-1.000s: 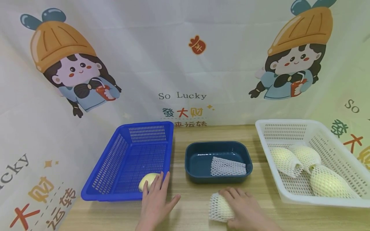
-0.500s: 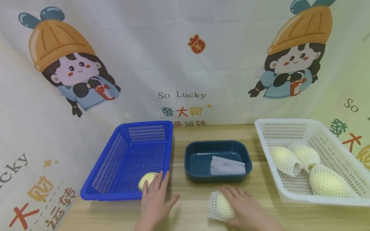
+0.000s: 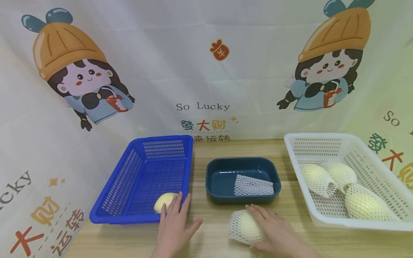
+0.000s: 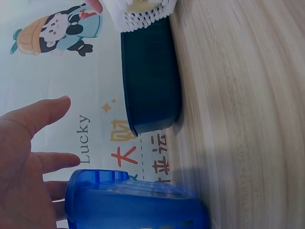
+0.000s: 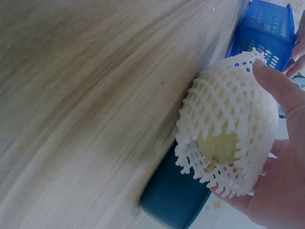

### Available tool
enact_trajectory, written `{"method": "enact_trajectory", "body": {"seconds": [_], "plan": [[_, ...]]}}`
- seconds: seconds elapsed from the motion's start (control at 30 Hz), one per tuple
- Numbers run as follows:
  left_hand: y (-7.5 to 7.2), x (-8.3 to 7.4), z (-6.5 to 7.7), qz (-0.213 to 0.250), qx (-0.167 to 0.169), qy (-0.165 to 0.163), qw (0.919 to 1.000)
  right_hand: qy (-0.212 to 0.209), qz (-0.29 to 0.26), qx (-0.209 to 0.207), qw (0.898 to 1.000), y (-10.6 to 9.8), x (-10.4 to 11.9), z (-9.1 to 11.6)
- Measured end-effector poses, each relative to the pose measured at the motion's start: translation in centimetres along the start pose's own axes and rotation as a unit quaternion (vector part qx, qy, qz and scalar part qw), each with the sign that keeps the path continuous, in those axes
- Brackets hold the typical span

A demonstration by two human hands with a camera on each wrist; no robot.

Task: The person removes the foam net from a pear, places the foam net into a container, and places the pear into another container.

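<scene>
My right hand (image 3: 272,229) grips a pale yellow melon (image 5: 217,145) in a white foam net (image 3: 243,227), a little in front of the dark teal tub. In the right wrist view the thumb lies along one side of the net (image 5: 228,95), and the melon's stem end shows through its opening. My left hand (image 3: 174,224) reaches over the front right rim of the blue basket (image 3: 108,219), its fingers extended and thumb spread. Inside that basket a bare pale melon (image 3: 162,203) lies beside the fingertips; whether they touch it I cannot tell.
The teal tub (image 3: 226,199) stands mid-table with a flat foam net (image 3: 253,185) inside. On the right, a white basket (image 3: 364,224) holds three netted melons, one of them at its front (image 3: 368,204). A printed cloth (image 3: 206,71) hangs behind the wooden table (image 3: 206,150).
My right hand has shifted slightly left and away from me with the netted melon, which has turned a little. The left hand has barely moved.
</scene>
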State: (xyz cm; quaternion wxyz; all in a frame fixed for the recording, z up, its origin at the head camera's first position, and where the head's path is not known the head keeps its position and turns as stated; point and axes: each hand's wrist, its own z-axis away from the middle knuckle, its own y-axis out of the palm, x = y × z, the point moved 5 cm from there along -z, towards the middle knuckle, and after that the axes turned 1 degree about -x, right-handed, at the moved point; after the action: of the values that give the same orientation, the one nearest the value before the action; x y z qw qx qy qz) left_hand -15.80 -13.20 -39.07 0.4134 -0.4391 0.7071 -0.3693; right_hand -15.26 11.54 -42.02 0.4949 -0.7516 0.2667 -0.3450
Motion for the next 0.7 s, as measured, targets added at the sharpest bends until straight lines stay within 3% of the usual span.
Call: {"method": "enact_trajectory", "body": {"seconds": [0.17,0.37,0.57,0.7], "plan": [[-0.2,-1.1,0.1,0.016,-0.010,0.029,0.9994,0.007,-0.003,-0.001,1.000,-0.1,-0.3,0.1],[0.4,-3.2,0.0,0.048,-0.025,0.087,0.9947,0.015,-0.002,-0.023,1.000,-0.6,-0.8,0.5],[2.3,-5.1,-0.1,0.086,0.025,0.116,0.9892,0.013,0.004,-0.044,0.999,-0.7,-1.5,0.9],[3.5,-6.0,-0.2,0.085,0.041,0.129,0.9871,0.016,-0.001,-0.044,0.999,-0.6,-2.1,1.1]]}}
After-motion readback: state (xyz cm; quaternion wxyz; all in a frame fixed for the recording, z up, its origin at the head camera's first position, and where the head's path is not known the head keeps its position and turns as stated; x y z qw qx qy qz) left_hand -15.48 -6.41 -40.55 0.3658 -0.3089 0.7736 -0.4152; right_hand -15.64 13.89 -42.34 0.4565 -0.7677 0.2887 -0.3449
